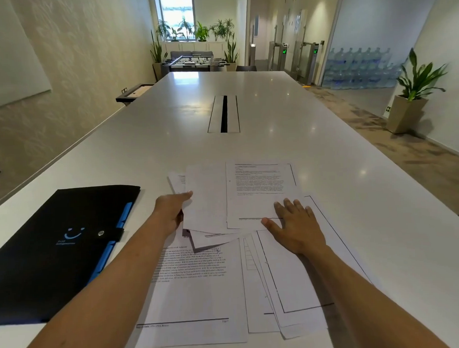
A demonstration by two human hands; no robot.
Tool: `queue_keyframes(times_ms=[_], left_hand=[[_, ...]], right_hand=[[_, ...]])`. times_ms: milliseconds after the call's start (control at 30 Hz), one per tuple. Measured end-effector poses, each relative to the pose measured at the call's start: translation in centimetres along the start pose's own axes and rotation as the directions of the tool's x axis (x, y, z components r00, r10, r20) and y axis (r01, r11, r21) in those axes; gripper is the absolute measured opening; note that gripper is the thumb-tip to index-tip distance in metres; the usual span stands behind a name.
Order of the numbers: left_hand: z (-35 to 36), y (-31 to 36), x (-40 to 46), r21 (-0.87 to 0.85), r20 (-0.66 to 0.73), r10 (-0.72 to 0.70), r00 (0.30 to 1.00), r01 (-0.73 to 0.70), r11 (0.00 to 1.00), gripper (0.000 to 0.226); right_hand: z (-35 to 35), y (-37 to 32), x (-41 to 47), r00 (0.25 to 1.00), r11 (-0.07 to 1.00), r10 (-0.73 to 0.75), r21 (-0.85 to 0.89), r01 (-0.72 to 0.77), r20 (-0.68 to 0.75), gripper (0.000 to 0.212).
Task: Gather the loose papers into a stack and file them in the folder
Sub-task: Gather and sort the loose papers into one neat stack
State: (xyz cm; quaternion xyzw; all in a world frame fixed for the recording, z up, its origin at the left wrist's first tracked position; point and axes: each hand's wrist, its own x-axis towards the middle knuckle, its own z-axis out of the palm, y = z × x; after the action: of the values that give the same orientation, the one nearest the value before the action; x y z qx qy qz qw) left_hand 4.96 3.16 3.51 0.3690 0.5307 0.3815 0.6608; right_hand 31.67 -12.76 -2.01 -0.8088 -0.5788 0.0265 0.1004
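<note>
Several loose printed papers (201,285) lie spread and overlapping on the white table (260,112) in front of me. My left hand (171,212) grips the left edge of a blank-faced sheet (206,201), thumb on top. My right hand (295,225) rests flat, fingers spread, on a text page (260,183) and the sheets under it. A black folder (55,249) with blue tabs and a snap strap lies closed to the left of the papers, apart from both hands.
A cable slot (223,113) runs along the middle of the long table. A potted plant (409,97) stands on the floor at the right. A foosball table (192,62) and more plants are beyond the far end.
</note>
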Motion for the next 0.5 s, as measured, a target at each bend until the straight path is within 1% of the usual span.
queue_keyframes(times_ms=[100, 167, 267, 333, 400, 500], left_hand=[[1.1, -0.8, -0.1, 0.096, 0.106, 0.040, 0.994, -0.051, 0.994, 0.055], [1.5, -1.6, -0.1, 0.115, 0.154, 0.085, 0.984, -0.103, 0.988, 0.058], [1.5, -2.8, 0.1, 0.114, 0.160, 0.107, 0.981, -0.126, 0.985, 0.056], [1.4, -3.1, 0.2, 0.132, 0.166, 0.137, 0.977, -0.159, 0.978, 0.057], [1.4, -3.1, 0.1, 0.111, 0.192, 0.169, 0.967, -0.193, 0.975, 0.058], [1.3, -3.1, -0.1, 0.114, 0.224, 0.194, 0.955, -0.223, 0.968, 0.064]], right_hand=[[-0.1, -0.1, -0.1, 1.000, 0.999, -0.025, 0.038, 0.025, -0.008, 0.095], [-0.2, -0.2, -0.1, 0.999, 0.998, -0.042, 0.056, 0.042, -0.007, 0.092], [-0.7, -0.4, 0.0, 0.995, 0.995, -0.089, 0.051, 0.087, 0.041, 0.081], [-1.2, -0.9, 0.3, 0.986, 0.987, -0.151, 0.070, 0.146, 0.066, 0.075], [-1.6, -1.9, 0.4, 0.978, 0.974, -0.200, 0.121, 0.193, 0.053, 0.073], [-0.9, -3.6, 0.2, 0.968, 0.959, -0.252, 0.139, 0.249, 0.004, 0.072]])
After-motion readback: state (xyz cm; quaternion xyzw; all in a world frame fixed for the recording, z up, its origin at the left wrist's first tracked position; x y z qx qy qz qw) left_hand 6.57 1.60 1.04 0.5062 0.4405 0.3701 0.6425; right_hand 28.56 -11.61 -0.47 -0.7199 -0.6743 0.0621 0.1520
